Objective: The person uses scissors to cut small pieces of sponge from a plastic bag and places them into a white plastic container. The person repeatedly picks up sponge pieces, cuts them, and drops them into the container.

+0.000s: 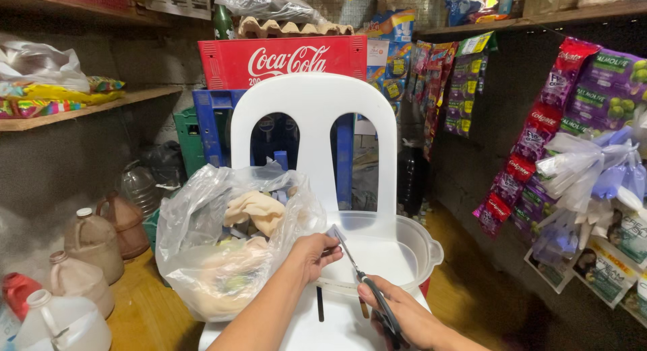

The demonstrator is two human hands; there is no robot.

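My left hand pinches a small silvery sachet over a white plastic basin that sits on the seat of a white plastic chair. My right hand grips black-handled scissors, whose blades point up at the sachet's edge. A large clear plastic bag holding tan and beige contents rests on the chair seat, just left of my left hand.
Red, blue and green crates are stacked behind the chair. Several plastic jugs stand on the wooden floor at left. Strips of hanging sachets and plastic bags line the right wall. Wooden shelves run along the left.
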